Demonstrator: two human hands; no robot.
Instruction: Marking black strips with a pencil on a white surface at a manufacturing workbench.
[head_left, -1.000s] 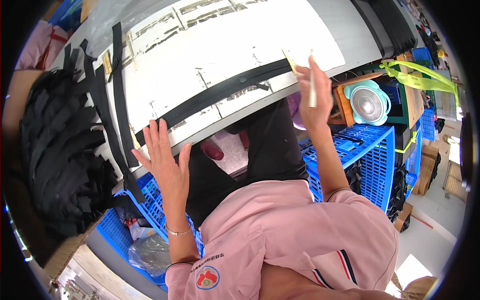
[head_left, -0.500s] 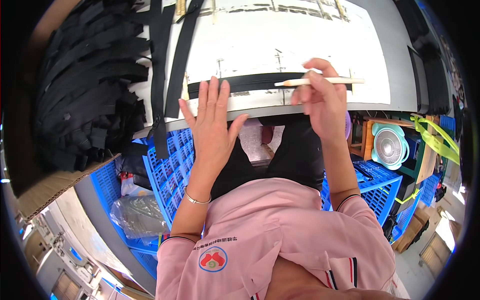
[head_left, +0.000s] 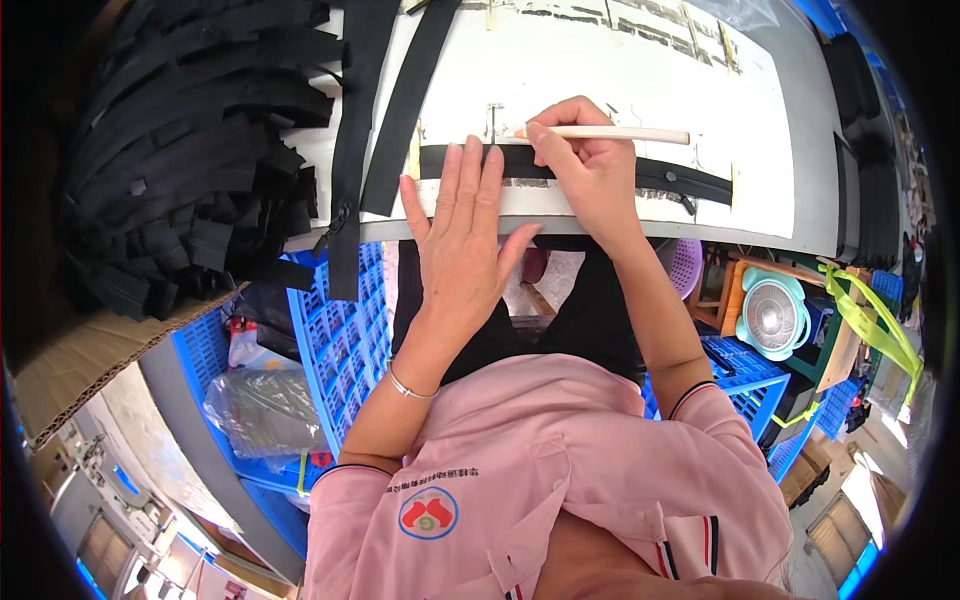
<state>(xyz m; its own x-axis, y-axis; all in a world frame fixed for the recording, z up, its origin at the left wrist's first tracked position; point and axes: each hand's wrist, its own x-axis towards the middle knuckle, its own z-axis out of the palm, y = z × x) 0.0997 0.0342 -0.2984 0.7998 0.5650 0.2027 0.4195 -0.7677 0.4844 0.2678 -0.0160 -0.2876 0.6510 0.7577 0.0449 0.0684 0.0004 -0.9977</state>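
Observation:
A black zipper (head_left: 690, 180) lies crosswise along the near edge of a white marked sheet (head_left: 600, 75), its pull hanging near the right end. My left hand (head_left: 462, 220) rests flat on the zipper's left part, fingers stretched out and thumb spread. Pinched in my right hand (head_left: 590, 180) is a white pencil (head_left: 640, 134). Its tip points left, close to the zipper's far edge and just right of my left fingertips; whether it touches cannot be made out. Two more black zippers, one outer (head_left: 352, 150) and one inner (head_left: 405, 115), lie lengthwise left of my left hand.
A big heap of black zippers (head_left: 210, 150) fills the left, by a cardboard flap (head_left: 120, 365). Black stacked strips (head_left: 868, 190) stand at the table's right end. Below are blue crates (head_left: 345, 330), a turquoise fan (head_left: 772, 312) and a purple basket (head_left: 684, 268).
My right hand has brought the pencil leftward and slightly farther away, to beside my left fingertips. My left hand stays flat on the zipper. The whole view has shifted a little.

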